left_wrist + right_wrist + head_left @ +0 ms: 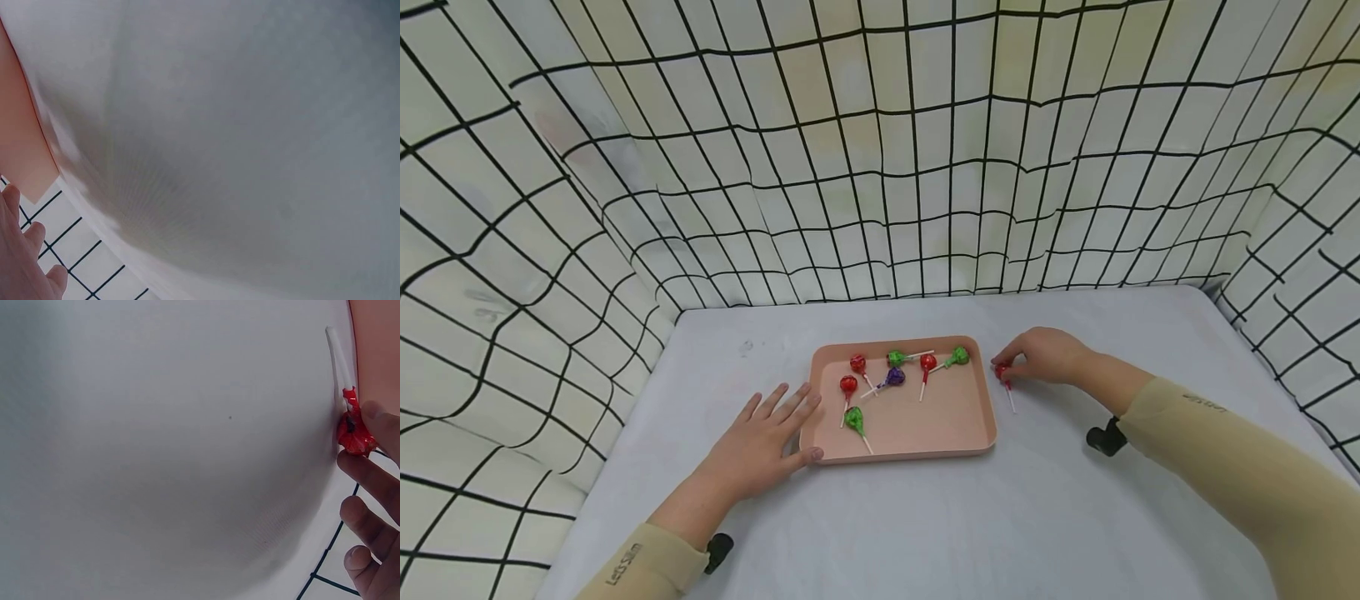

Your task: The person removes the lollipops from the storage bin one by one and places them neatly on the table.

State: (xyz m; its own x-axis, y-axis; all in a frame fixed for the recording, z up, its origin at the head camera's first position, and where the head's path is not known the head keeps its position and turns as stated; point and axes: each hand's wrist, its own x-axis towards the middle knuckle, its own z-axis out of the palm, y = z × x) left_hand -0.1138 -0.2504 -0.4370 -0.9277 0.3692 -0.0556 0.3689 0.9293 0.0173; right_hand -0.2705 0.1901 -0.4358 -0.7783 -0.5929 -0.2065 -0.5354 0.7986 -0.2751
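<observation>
Just right of the pink tray (917, 437), my right hand (1047, 354) pinches a red-wrapped lollipop (356, 434) by its head between thumb and forefinger. Its white stick points toward the table's near side in the head view. My left hand (765, 446) lies with spread fingers at the tray's left edge, thumb by the near left corner. Inside the tray are several lollipops: red ones such as the red lollipop (848, 384), green ones such as the green lollipop (854, 419), and one purple lollipop (895, 377). In the left wrist view only some fingers (37, 234) and the tray's side show.
A white cloth (925, 533) covers the table. White walls with a black grid (917, 175) enclose it at the back and both sides. Both wrists wear small black devices, such as the right wrist camera (1107, 437).
</observation>
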